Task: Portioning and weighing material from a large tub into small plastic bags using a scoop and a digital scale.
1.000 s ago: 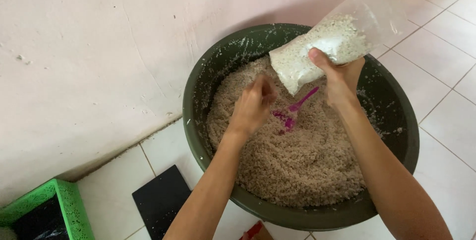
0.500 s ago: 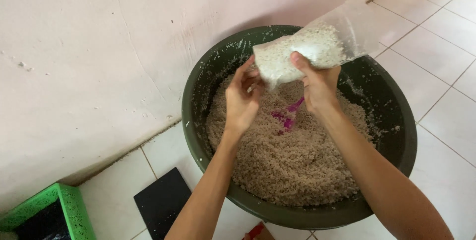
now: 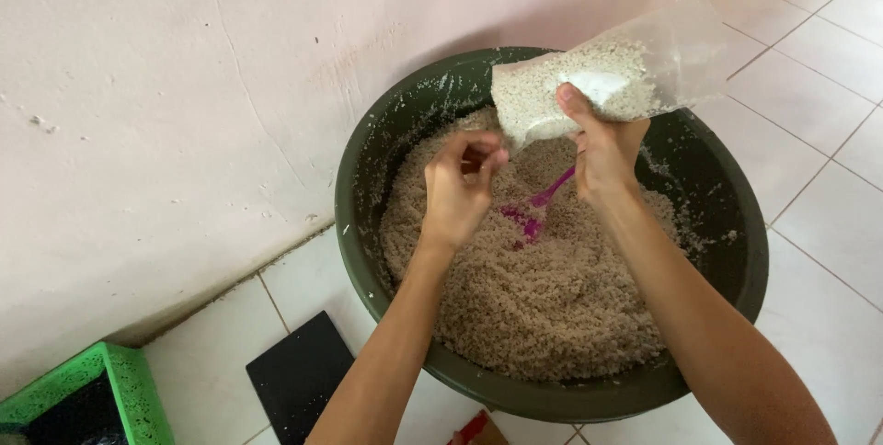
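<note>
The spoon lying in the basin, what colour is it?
Magenta-pink; the spoon lies on the grainy mix between both hands, clearest in the head view.

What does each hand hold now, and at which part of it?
The right hand grips the clear plastic bag of grain around its filled middle. The left hand is curled beside the bag's lower end; whether it holds anything cannot be told.

Spoon in basin, bag above

Sitting on white tiled floor: big dark green basin against the wall, black flat square just beside it, green perforated crate lying well apart at left corner, small red item peeking at bottom edge.
</note>
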